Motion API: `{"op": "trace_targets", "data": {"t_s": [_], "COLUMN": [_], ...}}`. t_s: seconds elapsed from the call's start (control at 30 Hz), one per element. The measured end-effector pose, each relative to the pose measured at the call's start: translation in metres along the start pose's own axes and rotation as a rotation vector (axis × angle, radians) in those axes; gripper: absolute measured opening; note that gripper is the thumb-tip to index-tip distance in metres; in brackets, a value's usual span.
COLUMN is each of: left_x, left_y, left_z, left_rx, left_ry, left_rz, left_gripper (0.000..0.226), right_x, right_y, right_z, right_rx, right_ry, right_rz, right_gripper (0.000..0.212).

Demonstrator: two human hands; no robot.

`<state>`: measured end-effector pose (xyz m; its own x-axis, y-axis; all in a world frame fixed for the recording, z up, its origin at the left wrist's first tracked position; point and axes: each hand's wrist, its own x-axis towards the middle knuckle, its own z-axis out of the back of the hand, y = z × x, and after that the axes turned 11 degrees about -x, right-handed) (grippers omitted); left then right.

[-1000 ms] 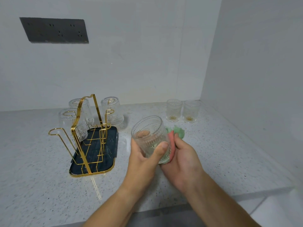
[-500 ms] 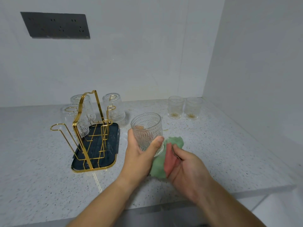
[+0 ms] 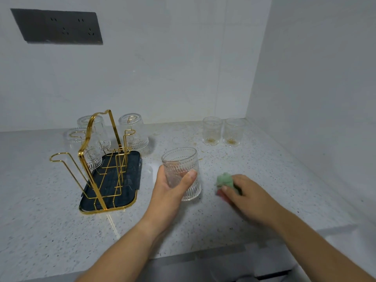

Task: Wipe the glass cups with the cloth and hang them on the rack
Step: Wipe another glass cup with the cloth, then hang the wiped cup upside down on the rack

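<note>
The left hand (image 3: 168,193) gripped a ribbed glass cup (image 3: 181,166) upright, fingers curled round it, between the gold rack (image 3: 95,159) and the right hand (image 3: 251,197) clutching a green cloth (image 3: 224,180) on the countertop (image 3: 274,169).

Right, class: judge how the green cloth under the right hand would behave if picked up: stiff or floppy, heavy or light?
Probably floppy: the cloth lies crumpled in soft folds under the right hand. Likely light, as it bunches up small. It seems unlikely to roll on the flat counter.
</note>
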<state>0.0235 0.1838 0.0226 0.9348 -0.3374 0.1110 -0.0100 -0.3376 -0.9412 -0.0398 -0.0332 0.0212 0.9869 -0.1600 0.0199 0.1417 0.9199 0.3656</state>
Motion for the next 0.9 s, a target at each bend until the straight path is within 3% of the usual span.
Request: {"op": "trace_targets", "data": {"t_s": [0.13, 0.3, 0.37, 0.47, 0.67, 0.77, 0.9], "left_x": [-0.004, -0.008, -0.008, -0.009, -0.010, -0.015, -0.014], "left_y": [0.001, -0.001, -0.003, -0.012, -0.039, -0.052, -0.067], "left_z": [-0.001, 0.004, 0.005, 0.004, 0.005, 0.004, 0.009], "left_rx": [-0.011, -0.009, -0.007, -0.023, -0.110, -0.140, -0.140], "left_ry": [-0.008, 0.005, 0.014, 0.038, 0.041, 0.048, 0.040], "left_rz": [0.024, 0.033, 0.028, 0.027, -0.044, -0.072, -0.072], "left_gripper": [0.058, 0.059, 0.059, 0.055, 0.049, 0.044, 0.046], "right_x": [0.001, -0.005, -0.009, -0.014, -0.007, -0.004, -0.001], "right_y": [-0.003, 0.014, 0.029, 0.056, 0.095, 0.112, 0.128], "right_z": [-0.010, -0.007, -0.003, 0.002, -0.013, -0.018, -0.015], "right_rx": [-0.157, -0.038, 0.168, 0.525, 1.469, 1.705, 1.829], "right_ry": [0.029, -0.131, -0.204, -0.176, 0.353, 0.457, 0.430], "right_rz": [0.011, 0.025, -0.002, -0.028, -0.079, 0.029, 0.062], "right_gripper": [0.039, 0.030, 0.024, 0.017, 0.050, 0.057, 0.063]}}
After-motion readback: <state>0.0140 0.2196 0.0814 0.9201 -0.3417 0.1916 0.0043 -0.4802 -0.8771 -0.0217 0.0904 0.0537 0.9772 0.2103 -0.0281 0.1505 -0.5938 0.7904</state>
